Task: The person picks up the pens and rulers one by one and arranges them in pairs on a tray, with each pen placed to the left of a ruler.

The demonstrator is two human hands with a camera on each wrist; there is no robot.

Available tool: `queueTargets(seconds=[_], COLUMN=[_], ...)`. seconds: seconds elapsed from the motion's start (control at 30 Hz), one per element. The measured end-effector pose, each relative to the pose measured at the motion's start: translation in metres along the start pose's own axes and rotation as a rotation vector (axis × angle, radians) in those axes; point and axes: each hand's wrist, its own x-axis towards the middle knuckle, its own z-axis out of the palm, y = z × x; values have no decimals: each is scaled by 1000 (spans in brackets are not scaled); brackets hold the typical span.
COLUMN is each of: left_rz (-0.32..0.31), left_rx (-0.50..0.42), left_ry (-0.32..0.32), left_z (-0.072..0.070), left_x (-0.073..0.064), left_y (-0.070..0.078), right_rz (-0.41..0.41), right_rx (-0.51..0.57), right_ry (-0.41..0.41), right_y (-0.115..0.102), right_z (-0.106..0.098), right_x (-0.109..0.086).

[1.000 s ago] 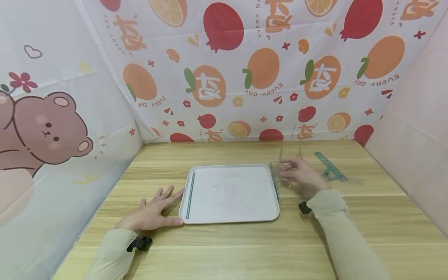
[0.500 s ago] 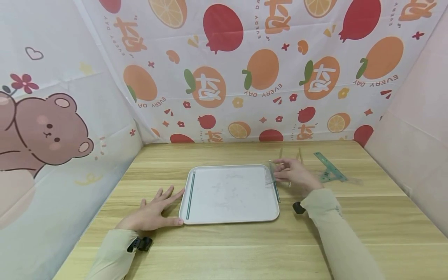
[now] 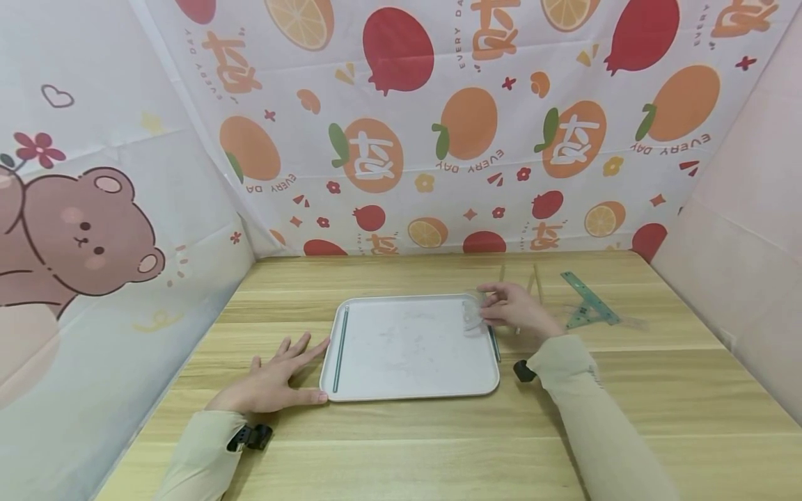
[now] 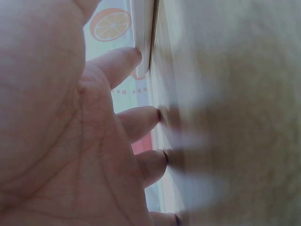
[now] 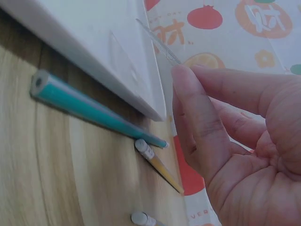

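My right hand pinches a clear plastic protractor between thumb and fingers, over the right end of the white tray. In the right wrist view, the protractor appears nearly edge-on, with fine marks along it. My left hand rests spread at the tray's left side, thumb and index fingertips at the rim. The left wrist view shows its fingertips down on the table beside the tray edge. A green pencil lies inside the tray along its left end.
Another green pencil lies on the table alongside the tray's right edge. Beyond it are wood-coloured pencils with pale ends. Farther right, a green ruler overlaps a green set square. A fruit-print cloth hangs behind the table.
My right hand has moved left with the protractor, from beside the tray to over its right end. The left hand and the tray have stayed put.
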Motion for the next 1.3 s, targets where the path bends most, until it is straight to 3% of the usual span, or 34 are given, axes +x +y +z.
queueTargets(seconds=[0.23, 0.8, 1.3], left_rz=[5, -8, -6], left_rx=[9, -4, -9], left_ry=[6, 4, 0], left_z=[0, 0, -1], left_x=[0, -2, -3], left_y=[-1, 3, 3], right_rz=[-6, -35, -20], right_rx=[-31, -20, 14], right_ry=[9, -52, -90], right_y=[-1, -11, -26], right_z=[7, 30, 61], right_x=[4, 9, 12])
